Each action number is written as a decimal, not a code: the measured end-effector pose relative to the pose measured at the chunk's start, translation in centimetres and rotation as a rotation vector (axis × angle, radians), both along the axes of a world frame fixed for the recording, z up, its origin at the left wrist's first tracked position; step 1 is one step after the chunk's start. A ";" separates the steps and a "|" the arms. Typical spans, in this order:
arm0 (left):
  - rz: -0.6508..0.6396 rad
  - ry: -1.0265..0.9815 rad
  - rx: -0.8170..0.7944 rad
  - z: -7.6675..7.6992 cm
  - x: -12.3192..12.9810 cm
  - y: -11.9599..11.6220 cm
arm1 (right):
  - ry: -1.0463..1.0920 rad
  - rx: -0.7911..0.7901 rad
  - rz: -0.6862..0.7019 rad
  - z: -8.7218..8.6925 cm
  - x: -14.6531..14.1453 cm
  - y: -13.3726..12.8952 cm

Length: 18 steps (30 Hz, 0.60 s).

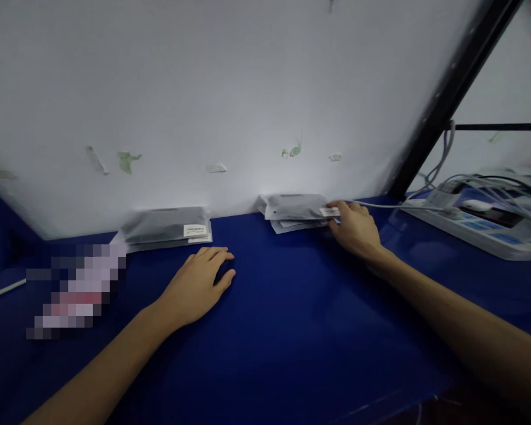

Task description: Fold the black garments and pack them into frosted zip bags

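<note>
Along the back of the blue table lie two small piles of flat, frosted plastic packets. My right hand (356, 230) grips the right end of the top packet (294, 206) in the right pile, thumb at its near edge and fingers over its white label. Beneath it, the edge of a lower packet (287, 226) sticks out. My left hand (199, 283) rests on the table with fingers stretched and thumb apart, holding nothing. Just beyond it is the left pile of dark-looking packets (161, 227), with a printed barcode label (194, 231) at its right end.
A white wall (248, 88) with tape scraps rises behind the blue table (265, 330). On the right, a large white power strip (491, 233) carries plugs and tangled cables (491, 183) beside a black post (451, 106). A blurred-out pinkish item lies at left near a white cable (4, 291).
</note>
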<state>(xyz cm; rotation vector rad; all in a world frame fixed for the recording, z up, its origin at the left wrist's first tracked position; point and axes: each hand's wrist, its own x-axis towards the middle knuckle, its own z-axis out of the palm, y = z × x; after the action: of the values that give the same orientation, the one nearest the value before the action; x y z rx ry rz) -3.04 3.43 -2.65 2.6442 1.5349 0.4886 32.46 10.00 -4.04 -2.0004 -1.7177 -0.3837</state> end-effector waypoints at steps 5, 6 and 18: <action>0.021 -0.067 0.030 0.4 0.5 -0.6 | -0.144 0.093 0.424 1.2 -4.7 -3.1; 0.020 -0.077 0.049 0.5 0.6 -0.8 | -0.171 0.100 0.514 1.3 -5.9 -3.9; -0.080 0.004 -0.036 0.9 1.5 -1.4 | -0.027 0.215 1.026 3.1 -9.4 -8.2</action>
<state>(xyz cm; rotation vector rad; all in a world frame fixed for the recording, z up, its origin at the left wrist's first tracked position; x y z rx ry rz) -1.51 2.01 -1.71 2.6682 1.4186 0.4458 23.01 1.77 -0.97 -0.7770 -2.3123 -0.2065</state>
